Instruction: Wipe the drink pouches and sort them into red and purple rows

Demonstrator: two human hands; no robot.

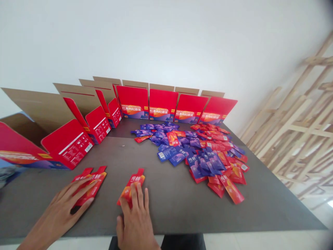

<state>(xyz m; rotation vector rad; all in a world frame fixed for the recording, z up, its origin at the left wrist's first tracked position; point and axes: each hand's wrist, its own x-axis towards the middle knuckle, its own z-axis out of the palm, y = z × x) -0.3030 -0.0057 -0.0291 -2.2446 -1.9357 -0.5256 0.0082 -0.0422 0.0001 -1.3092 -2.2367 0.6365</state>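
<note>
My left hand [63,205] lies flat with fingers stretched out on a small stack of red sachets [94,180] near the table's front edge. To its right, my right hand [135,218] rests with fingers straight on a single red sachet [134,183], covering its lower end. Neither hand grips anything. A large loose pile of red and purple sachets [197,156] lies farther back and to the right on the dark grey table [161,205].
Several open red cartons [162,104] with raised cardboard flaps stand in a row along the back and left of the table, the nearest carton [67,144] just beyond my left hand. Wooden frames [299,128] lean against the wall on the right. The table's front edge [166,234] runs under my wrists.
</note>
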